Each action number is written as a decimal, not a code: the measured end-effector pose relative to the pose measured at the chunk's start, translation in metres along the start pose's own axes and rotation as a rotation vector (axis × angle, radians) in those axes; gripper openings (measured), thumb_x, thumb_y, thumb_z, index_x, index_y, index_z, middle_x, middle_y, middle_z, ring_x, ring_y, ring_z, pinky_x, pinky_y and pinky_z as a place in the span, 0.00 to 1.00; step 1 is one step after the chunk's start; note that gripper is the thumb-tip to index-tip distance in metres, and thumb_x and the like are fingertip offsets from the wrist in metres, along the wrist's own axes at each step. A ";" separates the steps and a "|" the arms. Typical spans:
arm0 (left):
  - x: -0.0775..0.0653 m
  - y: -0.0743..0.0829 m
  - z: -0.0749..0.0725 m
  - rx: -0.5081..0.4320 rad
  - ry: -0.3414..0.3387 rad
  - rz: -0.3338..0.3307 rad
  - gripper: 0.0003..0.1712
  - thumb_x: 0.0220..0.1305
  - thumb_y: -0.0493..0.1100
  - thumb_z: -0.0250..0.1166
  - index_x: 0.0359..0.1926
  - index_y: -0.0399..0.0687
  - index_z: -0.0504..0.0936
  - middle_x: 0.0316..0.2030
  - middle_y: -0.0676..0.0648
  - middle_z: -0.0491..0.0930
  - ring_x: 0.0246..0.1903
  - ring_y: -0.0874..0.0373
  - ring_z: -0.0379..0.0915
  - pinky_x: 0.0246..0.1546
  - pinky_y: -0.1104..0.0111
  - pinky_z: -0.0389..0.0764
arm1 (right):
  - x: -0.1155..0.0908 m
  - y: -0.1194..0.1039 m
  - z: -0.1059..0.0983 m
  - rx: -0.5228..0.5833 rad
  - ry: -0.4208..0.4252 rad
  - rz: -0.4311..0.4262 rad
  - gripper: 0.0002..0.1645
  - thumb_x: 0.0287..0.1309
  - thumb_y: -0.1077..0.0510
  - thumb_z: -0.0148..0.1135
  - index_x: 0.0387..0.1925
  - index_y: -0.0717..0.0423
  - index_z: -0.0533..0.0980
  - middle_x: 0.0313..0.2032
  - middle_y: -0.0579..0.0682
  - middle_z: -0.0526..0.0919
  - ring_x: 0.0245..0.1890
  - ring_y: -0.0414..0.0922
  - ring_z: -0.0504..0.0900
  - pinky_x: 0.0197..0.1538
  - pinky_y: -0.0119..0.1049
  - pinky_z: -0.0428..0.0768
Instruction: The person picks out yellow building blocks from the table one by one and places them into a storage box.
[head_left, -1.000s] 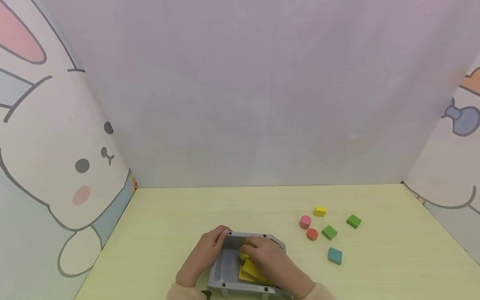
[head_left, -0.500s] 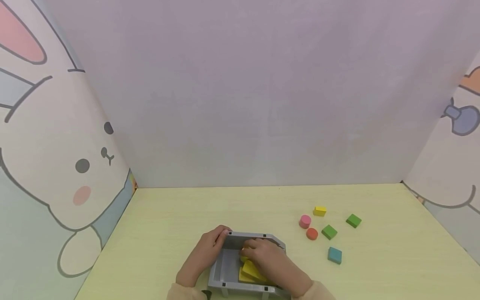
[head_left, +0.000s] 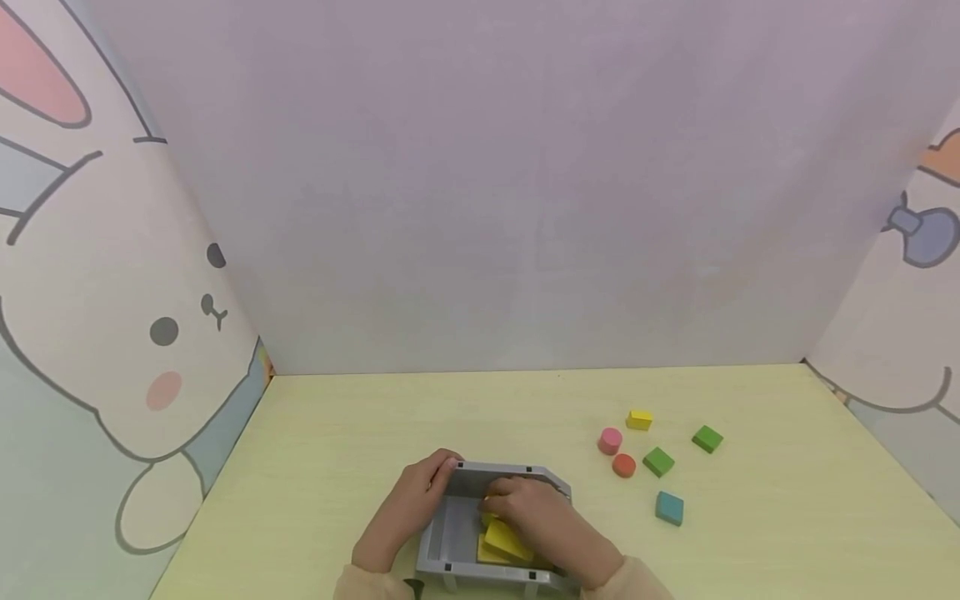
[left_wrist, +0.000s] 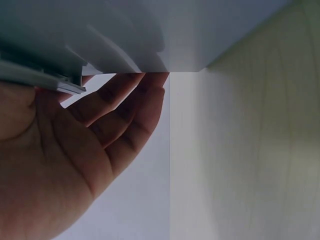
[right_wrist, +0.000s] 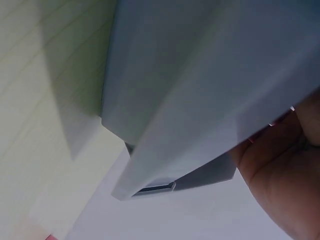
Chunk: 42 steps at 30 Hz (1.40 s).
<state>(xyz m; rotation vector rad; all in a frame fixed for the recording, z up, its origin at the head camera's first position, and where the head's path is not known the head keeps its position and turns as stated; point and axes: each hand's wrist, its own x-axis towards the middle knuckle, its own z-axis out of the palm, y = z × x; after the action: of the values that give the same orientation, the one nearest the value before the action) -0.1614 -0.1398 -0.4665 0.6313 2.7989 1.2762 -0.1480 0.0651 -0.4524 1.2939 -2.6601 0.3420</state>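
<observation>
A grey plastic bin [head_left: 454, 533] stands at the table's near edge in the head view. My left hand [head_left: 411, 507] grips its far left corner, thumb at the rim. In the left wrist view the left hand's fingers [left_wrist: 132, 125] lie along the outside of the wall. My right hand [head_left: 536, 521] reaches into the bin, fingers curled down over a rounded yellow block [head_left: 490, 508]; its fingertips are hidden, so I cannot tell whether they pinch it. Below that hand lie flat yellow blocks [head_left: 506, 542]. The bin's grey wall [right_wrist: 190, 110] covers most of the right wrist view.
Right of the bin several loose blocks lie on the table [head_left: 337, 425]: a pink cylinder [head_left: 611, 442], a red disc [head_left: 624, 466], a yellow block [head_left: 640, 420], green blocks [head_left: 659, 462] and a teal block [head_left: 670, 508]. A pale wall [head_left: 525, 208] rises behind the table.
The right hand's fingers have shifted slightly over the rounded yellow block inside the bin. The left hand and the bin have stayed in place.
</observation>
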 end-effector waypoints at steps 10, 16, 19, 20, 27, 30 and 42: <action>0.000 0.001 -0.001 -0.006 -0.001 -0.007 0.19 0.72 0.52 0.40 0.43 0.49 0.74 0.42 0.47 0.80 0.42 0.56 0.73 0.43 0.53 0.77 | 0.000 0.001 0.000 0.012 -0.033 0.010 0.12 0.50 0.64 0.62 0.35 0.45 0.82 0.33 0.41 0.82 0.34 0.35 0.77 0.36 0.30 0.80; 0.001 0.001 0.000 -0.007 -0.002 -0.010 0.19 0.72 0.52 0.40 0.43 0.49 0.75 0.42 0.47 0.80 0.42 0.56 0.73 0.43 0.53 0.77 | -0.001 0.000 -0.002 0.003 -0.016 0.008 0.10 0.50 0.64 0.62 0.34 0.47 0.82 0.32 0.42 0.82 0.33 0.36 0.77 0.36 0.31 0.80; 0.001 0.000 0.000 -0.002 -0.003 -0.010 0.19 0.72 0.52 0.40 0.43 0.49 0.74 0.42 0.47 0.80 0.42 0.56 0.73 0.43 0.53 0.77 | -0.001 0.000 -0.003 -0.010 0.003 0.002 0.10 0.50 0.64 0.63 0.34 0.48 0.81 0.33 0.42 0.82 0.34 0.37 0.77 0.37 0.32 0.81; 0.001 0.000 0.000 -0.001 -0.004 -0.011 0.19 0.72 0.52 0.40 0.43 0.49 0.74 0.42 0.47 0.80 0.42 0.56 0.73 0.43 0.53 0.77 | -0.002 -0.001 -0.003 -0.012 0.010 0.000 0.10 0.50 0.64 0.63 0.35 0.49 0.81 0.33 0.42 0.82 0.34 0.37 0.78 0.38 0.32 0.81; 0.001 -0.001 0.000 0.005 -0.001 -0.008 0.19 0.72 0.52 0.40 0.43 0.49 0.74 0.42 0.47 0.80 0.43 0.55 0.74 0.43 0.53 0.77 | -0.005 -0.003 -0.010 0.019 0.070 0.002 0.08 0.51 0.63 0.63 0.34 0.50 0.81 0.32 0.42 0.83 0.33 0.37 0.78 0.38 0.34 0.81; 0.000 0.000 0.000 0.007 0.001 -0.007 0.19 0.72 0.51 0.40 0.43 0.49 0.74 0.43 0.47 0.80 0.44 0.54 0.74 0.44 0.53 0.77 | -0.007 -0.004 -0.013 0.037 0.093 0.009 0.07 0.52 0.63 0.62 0.34 0.51 0.81 0.31 0.42 0.83 0.32 0.37 0.77 0.37 0.35 0.81; 0.001 0.001 0.000 -0.009 -0.001 -0.014 0.18 0.72 0.51 0.41 0.42 0.49 0.74 0.40 0.48 0.79 0.40 0.57 0.72 0.43 0.53 0.77 | -0.015 0.000 -0.020 0.029 0.186 -0.006 0.08 0.49 0.63 0.64 0.34 0.52 0.81 0.32 0.43 0.83 0.33 0.38 0.78 0.37 0.34 0.81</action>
<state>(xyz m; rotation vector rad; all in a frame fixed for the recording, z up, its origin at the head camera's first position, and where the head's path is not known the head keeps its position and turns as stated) -0.1617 -0.1391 -0.4657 0.6106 2.7899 1.2844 -0.1379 0.0820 -0.4369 1.2134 -2.5048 0.4771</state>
